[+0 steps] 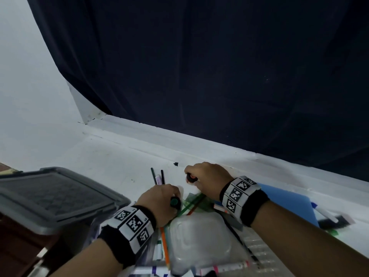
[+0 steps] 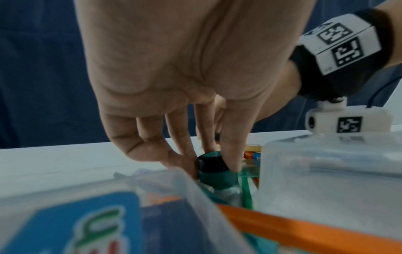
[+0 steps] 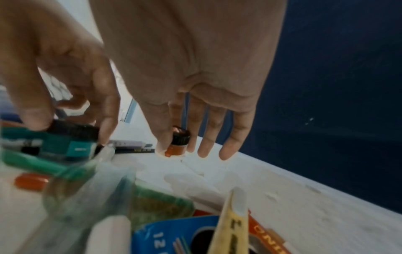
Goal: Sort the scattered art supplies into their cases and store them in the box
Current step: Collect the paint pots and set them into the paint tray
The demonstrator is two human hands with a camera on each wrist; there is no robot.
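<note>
Both hands down in the scatter on the white worktop (image 1: 123,156). Left hand (image 1: 159,198) pinches a small green paint bottle (image 2: 217,170) by its black cap, thumb one side, fingertips the other; bottle sits among pencils beside a translucent plastic case (image 1: 199,236). Right hand (image 1: 207,176) pinches an orange paint bottle (image 3: 176,144), also black-capped, upright on the worktop near the far edge; remaining fingers hang loosely spread.

Grey-lidded storage box (image 1: 54,194) stands at the left, lid on.

Step, as judged: gathering the paint bottles, one per hand. Next move likely calls for lifting both clear and finding their case. Pencils, markers and a blue pencil pack (image 3: 174,235) remain unsorted.
</note>
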